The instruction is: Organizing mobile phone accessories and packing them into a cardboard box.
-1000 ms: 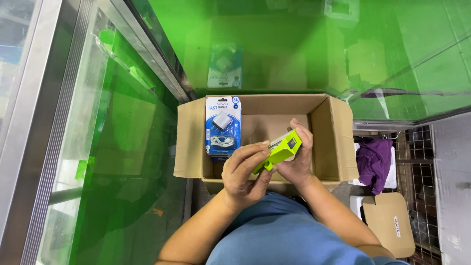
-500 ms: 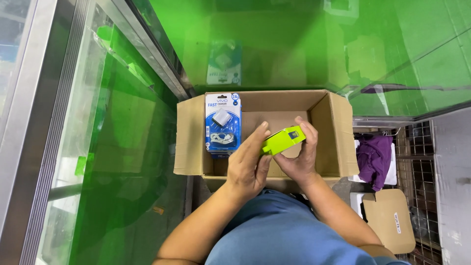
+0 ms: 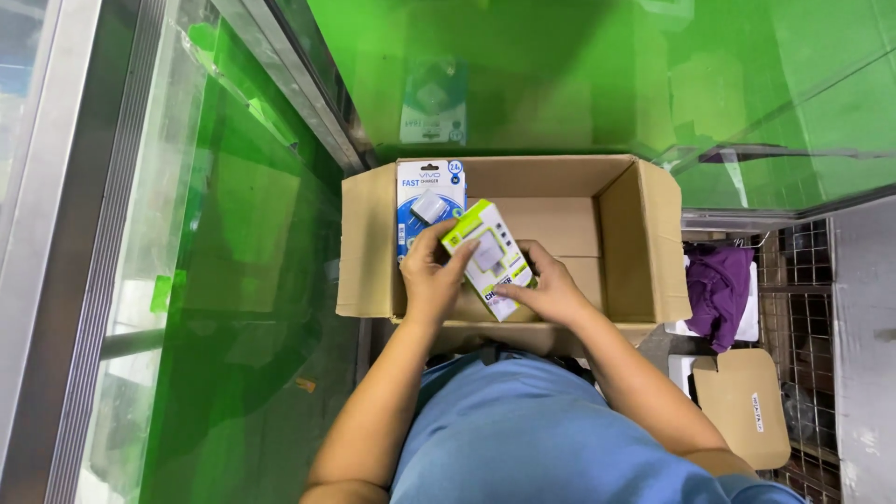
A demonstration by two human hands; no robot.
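Note:
An open cardboard box [image 3: 644, 243] stands in front of me. Both hands hold a lime-green and white charger package [image 3: 487, 254] flat, face up, over the box's inside. My left hand [image 3: 431, 275] grips its left edge; my right hand [image 3: 549, 287] holds its lower right corner. A blue and white charger package [image 3: 422, 191] lies flat in the box at the far left, just beside my left hand and partly hidden by the green package.
A green glass surface [image 3: 579, 75] lies beyond the box, reflecting a package. A metal-framed glass panel [image 3: 140, 233] runs along the left. At right, purple cloth [image 3: 719, 289] and a small cardboard piece [image 3: 742, 406] sit on a wire rack.
The green package has turned from edge-on to flat with its face up, and has shifted left and down into the box, toward the blue package. Both hands moved with it.

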